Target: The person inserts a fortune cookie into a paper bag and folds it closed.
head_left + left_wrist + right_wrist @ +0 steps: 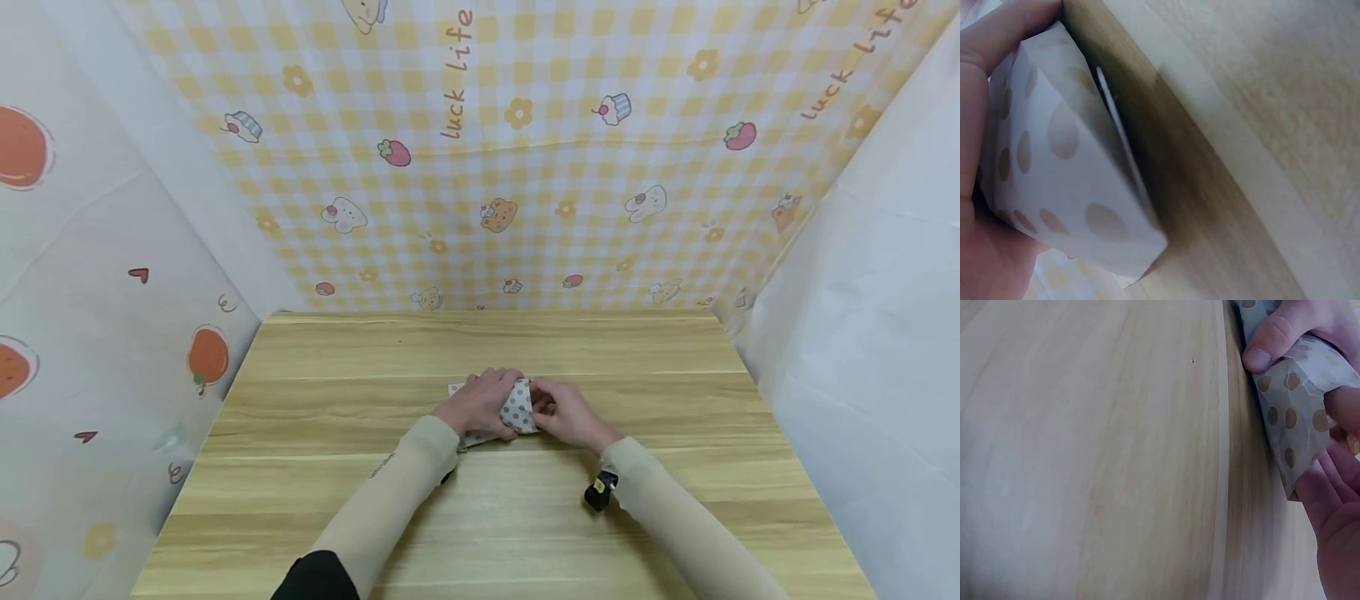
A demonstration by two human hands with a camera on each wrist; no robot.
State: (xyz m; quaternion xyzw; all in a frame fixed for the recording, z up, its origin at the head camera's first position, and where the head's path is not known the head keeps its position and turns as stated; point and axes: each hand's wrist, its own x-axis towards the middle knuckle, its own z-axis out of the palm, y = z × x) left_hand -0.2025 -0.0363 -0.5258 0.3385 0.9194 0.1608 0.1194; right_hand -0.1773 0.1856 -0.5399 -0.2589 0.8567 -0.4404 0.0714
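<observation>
A white paper packet with grey-brown polka dots [517,407] lies on the wooden table between the two hands. My left hand [483,404] grips it from above, its thumb along the near side, as the right wrist view shows. At the packet's right end, my right hand [566,412] pinches the paper edge with curled fingers. Close up in the left wrist view, the dotted paper [1066,156] has a folded, angled end beside the palm. Whatever may be inside the packet is hidden.
The wood-grain table [480,517] stretches around both hands. A yellow checked cloth [525,167] hangs behind its far edge. White sheets stand at the left [112,333] and right [862,317]. A small black device [600,492] is at the right wrist.
</observation>
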